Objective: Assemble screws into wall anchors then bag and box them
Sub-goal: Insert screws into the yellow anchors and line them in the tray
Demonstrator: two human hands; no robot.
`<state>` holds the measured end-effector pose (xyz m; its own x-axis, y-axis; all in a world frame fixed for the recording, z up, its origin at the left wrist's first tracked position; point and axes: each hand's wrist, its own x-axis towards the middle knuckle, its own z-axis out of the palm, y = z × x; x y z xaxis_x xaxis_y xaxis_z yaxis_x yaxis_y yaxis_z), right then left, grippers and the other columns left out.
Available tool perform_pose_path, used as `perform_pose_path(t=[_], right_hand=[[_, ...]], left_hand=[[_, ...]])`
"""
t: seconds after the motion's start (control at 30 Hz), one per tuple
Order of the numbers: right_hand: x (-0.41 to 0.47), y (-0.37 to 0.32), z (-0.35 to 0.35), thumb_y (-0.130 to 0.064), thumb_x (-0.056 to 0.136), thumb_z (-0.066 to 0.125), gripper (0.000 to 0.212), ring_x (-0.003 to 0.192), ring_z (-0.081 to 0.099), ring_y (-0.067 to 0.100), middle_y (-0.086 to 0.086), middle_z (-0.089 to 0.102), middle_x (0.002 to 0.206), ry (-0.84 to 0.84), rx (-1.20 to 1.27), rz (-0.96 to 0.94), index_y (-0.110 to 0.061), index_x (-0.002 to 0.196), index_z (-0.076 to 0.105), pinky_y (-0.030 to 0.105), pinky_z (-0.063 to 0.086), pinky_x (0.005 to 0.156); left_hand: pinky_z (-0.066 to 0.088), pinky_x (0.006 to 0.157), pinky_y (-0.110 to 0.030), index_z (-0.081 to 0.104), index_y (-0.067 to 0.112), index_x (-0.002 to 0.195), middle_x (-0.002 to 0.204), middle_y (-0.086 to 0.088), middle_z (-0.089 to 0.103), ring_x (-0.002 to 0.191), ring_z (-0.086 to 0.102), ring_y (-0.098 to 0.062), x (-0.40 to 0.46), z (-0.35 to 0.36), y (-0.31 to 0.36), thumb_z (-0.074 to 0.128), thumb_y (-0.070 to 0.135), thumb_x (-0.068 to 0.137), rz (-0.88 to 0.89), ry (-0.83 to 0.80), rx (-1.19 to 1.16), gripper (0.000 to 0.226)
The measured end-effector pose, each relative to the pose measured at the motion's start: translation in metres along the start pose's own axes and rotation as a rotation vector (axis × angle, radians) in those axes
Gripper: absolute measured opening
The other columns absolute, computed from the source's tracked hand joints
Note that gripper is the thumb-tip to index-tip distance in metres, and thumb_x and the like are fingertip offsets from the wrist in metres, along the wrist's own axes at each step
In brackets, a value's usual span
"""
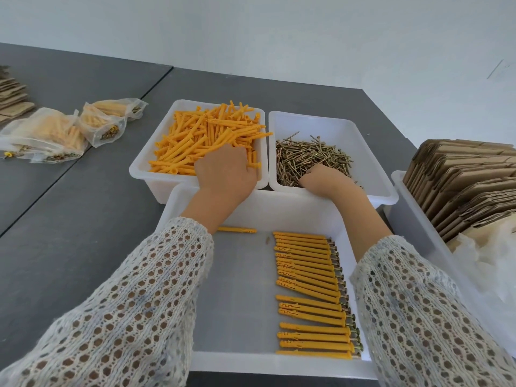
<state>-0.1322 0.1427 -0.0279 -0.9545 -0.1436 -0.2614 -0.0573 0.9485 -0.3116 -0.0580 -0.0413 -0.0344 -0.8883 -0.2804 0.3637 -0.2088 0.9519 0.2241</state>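
A person's left hand [226,170] spreads its fingers over orange wall anchors [206,135] in a tub at the worktop's far edge, while the right hand [325,177], fingers curled out of view, digs into loose screws [310,155] alongside. Anchors look light and stiff, best pinched mid-shaft; screws, small and sharp, by the head.

Left hand [226,169] among anchors [206,135], right hand [325,177] among screws [310,157]
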Motion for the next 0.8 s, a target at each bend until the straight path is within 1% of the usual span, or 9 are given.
perform_pose_path(t=[0.13, 0.17, 0.23, 0.3, 0.4, 0.5, 0.57, 0.67, 0.8], right_hand=[[0.003, -0.004, -0.001, -0.023, 0.093, 0.044, 0.015, 0.090, 0.048, 0.027, 0.006, 0.053, 0.098, -0.014, -0.006, 0.038, -0.011, 0.087, 0.051, 0.044, 0.044, 0.090], [0.003, -0.004, -0.001, -0.023, 0.093, 0.045, 0.015, 0.088, 0.047, 0.026, 0.007, 0.052, 0.096, -0.005, 0.000, 0.035, -0.013, 0.084, 0.051, 0.044, 0.045, 0.088], [0.000, -0.002, -0.001, -0.018, 0.091, 0.045, 0.020, 0.072, 0.045, 0.024, 0.005, 0.050, 0.078, 0.046, 0.007, 0.038, -0.014, 0.071, 0.045, 0.038, 0.042, 0.067], [-0.001, 0.003, 0.001, -0.015, 0.089, 0.044, 0.023, 0.060, 0.040, 0.021, 0.002, 0.044, 0.066, 0.122, 0.024, 0.040, -0.014, 0.067, 0.040, 0.030, 0.032, 0.056], [-0.003, 0.003, 0.004, -0.018, 0.096, 0.040, 0.023, 0.067, 0.046, 0.024, 0.005, 0.047, 0.074, 0.258, 0.061, 0.010, -0.012, 0.074, 0.041, 0.030, 0.038, 0.059], [-0.007, 0.000, 0.005, -0.031, 0.105, 0.032, 0.033, 0.078, 0.052, 0.027, 0.011, 0.052, 0.095, 0.444, 0.089, -0.031, -0.013, 0.082, 0.045, 0.038, 0.050, 0.073], [-0.010, -0.003, 0.003, -0.035, 0.107, 0.029, 0.041, 0.072, 0.051, 0.023, 0.009, 0.054, 0.090, 0.593, 0.140, -0.084, -0.014, 0.075, 0.045, 0.035, 0.045, 0.065], [-0.015, -0.013, 0.001, -0.030, 0.107, 0.030, 0.045, 0.064, 0.051, 0.020, 0.007, 0.058, 0.074, 0.716, 0.411, -0.233, -0.008, 0.076, 0.055, 0.031, 0.040, 0.061], [-0.028, -0.033, -0.001, -0.025, 0.108, 0.030, 0.045, 0.050, 0.058, 0.018, 0.008, 0.062, 0.064, 0.619, 0.991, -0.381, 0.000, 0.084, 0.058, 0.031, 0.053, 0.051]], left_hand=[[0.037, 0.056, -0.030, 0.063, 0.018, 0.101, 0.100, -0.001, 0.055, 0.079, 0.053, -0.022, -0.003, 0.003, 0.000, 0.040, 0.034, 0.102, 0.095, 0.122, -0.017, 0.028], [0.037, 0.055, -0.030, 0.063, 0.018, 0.103, 0.102, -0.002, 0.055, 0.085, 0.053, -0.022, -0.004, 0.003, 0.000, 0.039, 0.035, 0.104, 0.127, 0.167, -0.017, 0.030], [0.035, 0.056, -0.031, 0.064, 0.016, 0.105, 0.106, -0.005, 0.055, 0.095, 0.051, -0.024, -0.007, 0.002, 0.002, 0.040, 0.036, 0.104, 0.209, 0.260, -0.016, 0.032], [0.038, 0.065, -0.034, 0.065, 0.012, 0.103, 0.107, -0.009, 0.056, 0.100, 0.051, -0.028, -0.007, 0.001, 0.004, 0.041, 0.032, 0.103, 0.304, 0.329, -0.017, 0.031], [0.038, 0.081, -0.038, 0.063, 0.006, 0.105, 0.106, -0.011, 0.060, 0.099, 0.055, -0.032, -0.005, 0.002, 0.006, 0.043, 0.012, 0.101, 0.423, 0.310, -0.129, 0.020], [0.027, 0.069, -0.029, 0.062, 0.007, 0.106, 0.097, -0.006, 0.062, 0.085, 0.057, -0.027, -0.005, 0.003, 0.007, 0.048, -0.008, 0.090, 0.446, 0.255, -0.209, 0.026], [0.027, 0.065, -0.030, 0.061, 0.010, 0.117, 0.100, -0.005, 0.063, 0.084, 0.056, -0.025, -0.006, 0.002, 0.008, 0.048, -0.010, 0.088, 0.443, 0.257, -0.182, 0.038], [0.031, 0.057, -0.033, 0.061, 0.009, 0.114, 0.093, -0.006, 0.058, 0.077, 0.051, -0.025, -0.007, -0.001, 0.007, 0.045, 0.006, 0.101, 0.445, 0.263, -0.185, 0.022], [0.028, 0.050, -0.030, 0.059, 0.010, 0.102, 0.083, 0.001, 0.050, 0.071, 0.047, -0.019, -0.008, 0.001, 0.005, 0.035, 0.027, 0.108, 0.395, 0.293, -0.198, 0.030]])
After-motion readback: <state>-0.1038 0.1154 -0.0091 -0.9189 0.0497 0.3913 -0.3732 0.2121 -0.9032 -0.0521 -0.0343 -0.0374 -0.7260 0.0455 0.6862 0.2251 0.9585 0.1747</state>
